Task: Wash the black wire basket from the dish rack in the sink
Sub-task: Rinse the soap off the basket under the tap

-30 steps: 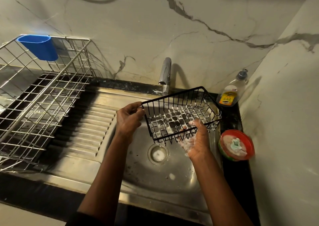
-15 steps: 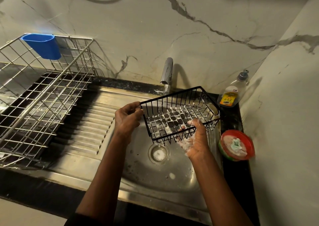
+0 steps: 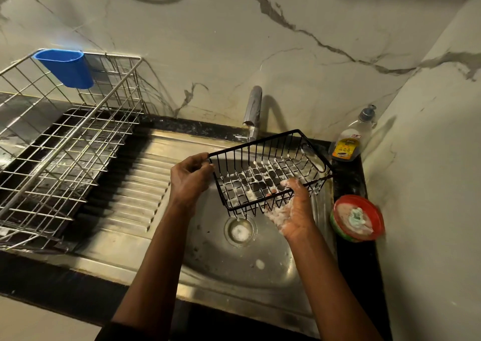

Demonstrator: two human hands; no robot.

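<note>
The black wire basket (image 3: 269, 170) is held over the steel sink (image 3: 242, 265), under the tap (image 3: 253, 111), which runs a thin stream of water. White suds cling to the basket's floor wires. My left hand (image 3: 190, 178) grips the basket's left rim. My right hand (image 3: 292, 210), covered in foam, holds the front right edge from below, with the thumb inside the basket. The silver dish rack (image 3: 59, 143) stands on the drainboard at the left.
A blue plastic cup (image 3: 66, 67) hangs on the rack's back rim. A dish soap bottle (image 3: 351, 137) stands in the right corner. A red tub of soap paste with a scrubber (image 3: 358, 218) sits on the black counter beside the sink. The drain (image 3: 240, 230) is below the basket.
The basket has shifted very slightly left and up under the tap. Both hands keep the same grips. The view has tilted a little.
</note>
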